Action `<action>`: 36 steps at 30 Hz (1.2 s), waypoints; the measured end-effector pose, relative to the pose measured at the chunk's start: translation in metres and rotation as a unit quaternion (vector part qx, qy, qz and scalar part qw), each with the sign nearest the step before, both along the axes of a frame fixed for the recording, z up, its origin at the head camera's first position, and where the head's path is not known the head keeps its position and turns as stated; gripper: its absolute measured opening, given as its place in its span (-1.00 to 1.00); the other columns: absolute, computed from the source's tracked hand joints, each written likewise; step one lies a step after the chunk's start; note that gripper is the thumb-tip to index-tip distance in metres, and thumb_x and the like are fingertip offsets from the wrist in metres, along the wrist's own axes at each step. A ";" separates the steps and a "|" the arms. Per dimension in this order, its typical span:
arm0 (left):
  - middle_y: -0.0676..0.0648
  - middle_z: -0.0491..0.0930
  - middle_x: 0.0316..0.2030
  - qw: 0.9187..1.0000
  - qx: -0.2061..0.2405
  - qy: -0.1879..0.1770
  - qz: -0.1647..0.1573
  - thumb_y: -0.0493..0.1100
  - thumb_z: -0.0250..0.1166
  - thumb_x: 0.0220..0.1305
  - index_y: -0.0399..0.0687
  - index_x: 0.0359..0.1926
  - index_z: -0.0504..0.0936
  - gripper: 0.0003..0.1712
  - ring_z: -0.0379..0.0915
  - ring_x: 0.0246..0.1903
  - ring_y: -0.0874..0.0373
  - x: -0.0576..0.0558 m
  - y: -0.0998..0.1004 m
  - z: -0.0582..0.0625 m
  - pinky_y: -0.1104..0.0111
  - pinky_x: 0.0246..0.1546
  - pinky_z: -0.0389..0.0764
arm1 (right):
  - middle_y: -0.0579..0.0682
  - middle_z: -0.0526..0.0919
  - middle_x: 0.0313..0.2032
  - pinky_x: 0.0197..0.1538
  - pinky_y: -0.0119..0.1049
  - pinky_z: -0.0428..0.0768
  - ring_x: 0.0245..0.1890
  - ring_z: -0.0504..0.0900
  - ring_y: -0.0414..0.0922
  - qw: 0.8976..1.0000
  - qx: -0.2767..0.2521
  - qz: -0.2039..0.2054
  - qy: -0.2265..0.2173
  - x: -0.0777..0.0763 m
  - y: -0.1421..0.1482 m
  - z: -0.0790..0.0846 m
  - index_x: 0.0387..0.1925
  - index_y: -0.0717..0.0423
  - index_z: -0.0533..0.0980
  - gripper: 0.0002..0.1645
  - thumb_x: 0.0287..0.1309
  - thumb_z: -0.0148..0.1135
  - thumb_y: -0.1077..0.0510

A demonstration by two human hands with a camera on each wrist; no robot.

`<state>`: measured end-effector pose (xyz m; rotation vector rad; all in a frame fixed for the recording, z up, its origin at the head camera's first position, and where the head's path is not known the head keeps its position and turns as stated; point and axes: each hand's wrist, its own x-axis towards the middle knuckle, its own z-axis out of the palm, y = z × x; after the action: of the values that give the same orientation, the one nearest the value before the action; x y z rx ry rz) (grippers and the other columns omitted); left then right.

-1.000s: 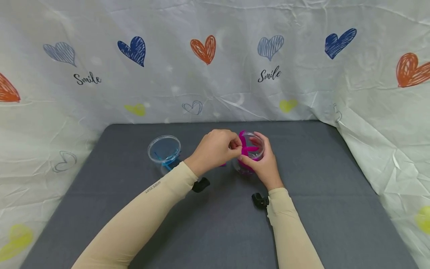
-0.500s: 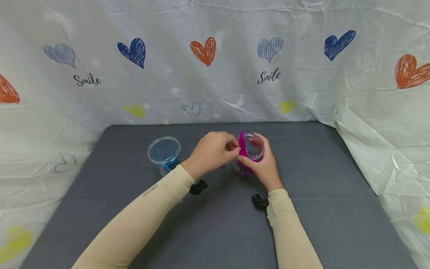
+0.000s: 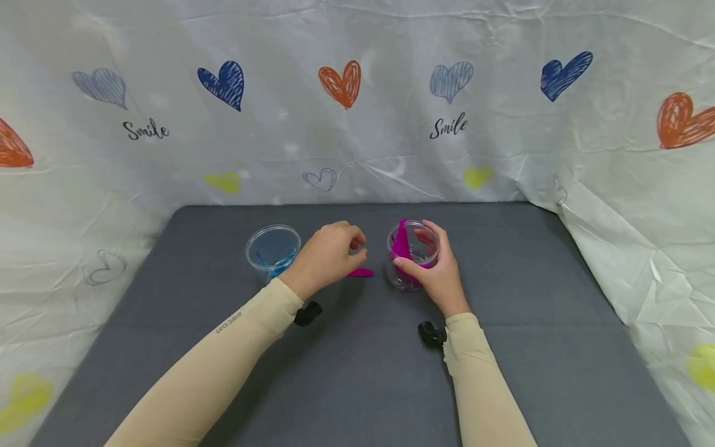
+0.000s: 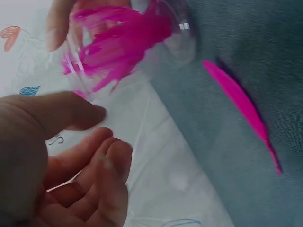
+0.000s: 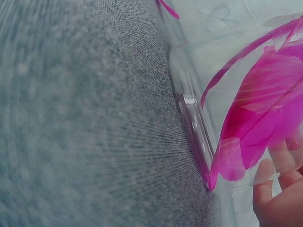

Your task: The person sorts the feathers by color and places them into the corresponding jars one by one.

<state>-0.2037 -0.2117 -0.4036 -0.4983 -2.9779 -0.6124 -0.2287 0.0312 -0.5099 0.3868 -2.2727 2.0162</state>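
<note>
My right hand [image 3: 444, 273] grips a clear plastic jar [image 3: 401, 283] on the table, fingers round the far side and thumb at the near rim. Inside the jar are several magenta feathers [image 4: 118, 42], one standing up along the wall. My left hand [image 3: 329, 253] is to the left of the jar with thumb and fingertips apart, nothing between them in the left wrist view. Just past its fingers a single magenta feather [image 4: 241, 105] lies on the table. Seen from the right wrist, the feathers [image 5: 265, 113] press against the jar's wall.
A second clear jar [image 3: 274, 231] with blue feathers [image 3: 287, 262] stands left of the left hand, partly hidden by it. Grey cloth covers the table [image 3: 357, 385]. Behind it hangs a white curtain [image 3: 385, 37] printed with hearts.
The left hand let go of a magenta feather at the jar's rim and moved left, uncovering the loose feather on the table. The feather sank into the jar. The right hand stayed put.
</note>
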 end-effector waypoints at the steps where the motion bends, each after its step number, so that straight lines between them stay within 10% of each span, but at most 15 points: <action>1: -0.11 0.73 -0.12 1.000 -0.008 -0.004 -0.002 -0.18 0.36 0.45 -0.19 0.01 0.80 -0.76 0.69 -0.17 0.04 -0.001 -0.001 -0.003 0.17 -0.06 0.79 | 0.03 0.52 0.47 0.50 0.18 0.53 0.53 0.44 -0.09 1.000 0.001 -0.002 0.000 0.000 0.002 0.000 0.59 -0.25 0.27 0.09 0.13 0.68 -0.09; 20: -0.22 0.64 -0.30 0.987 -0.161 0.002 -0.022 -0.41 0.29 0.39 -0.30 -0.16 0.75 -0.89 0.64 -0.43 0.02 0.000 -0.014 -0.043 0.20 -0.33 0.78 | 0.04 0.52 0.47 0.51 0.20 0.51 0.53 0.44 -0.09 1.000 0.007 -0.007 -0.004 0.001 0.006 -0.001 0.56 -0.36 0.29 0.04 0.15 0.67 -0.07; 36: -0.25 0.64 -0.29 0.983 -0.183 -0.030 -0.007 -0.42 0.30 0.39 -0.32 -0.21 0.76 -0.89 0.66 -0.41 -0.03 -0.002 -0.024 -0.052 0.13 -0.34 0.80 | 0.01 0.53 0.47 0.50 0.19 0.53 0.53 0.44 -0.10 1.000 0.012 -0.005 -0.006 0.002 -0.001 0.002 0.56 -0.35 0.28 0.04 0.15 0.66 -0.08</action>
<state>-0.2061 -0.2357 -0.4552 -0.5290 -3.1578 -0.0744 -0.2269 0.0301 -0.5074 0.3653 -2.3033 1.9949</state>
